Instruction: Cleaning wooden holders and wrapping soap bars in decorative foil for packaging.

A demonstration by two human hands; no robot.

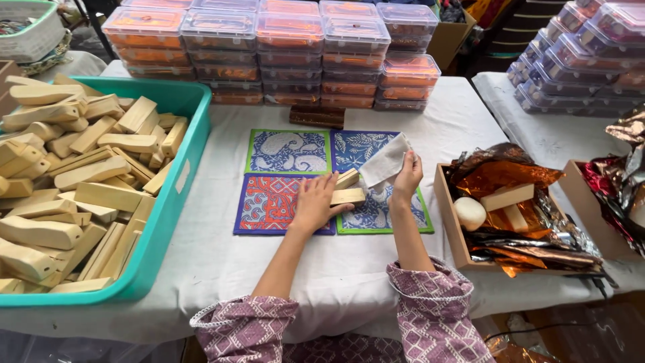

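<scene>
My left hand [313, 202] lies flat on the patterned mats [287, 151], its fingers pressing a pale wooden block [349, 196]. A second wooden block [347, 178] sits just behind the first, touching it. My right hand [407, 176] pinches a small grey-white cloth [385, 163] and holds it up above the mats, right of the blocks. The four square mats are blue, green and red with paisley prints.
A teal bin [168, 222] heaped with wooden blocks fills the left. Stacked clear lidded boxes [289, 47] stand behind the mats, more at the far right. A brown tray [449, 222] with foil sheets, a block and a white ball sits right.
</scene>
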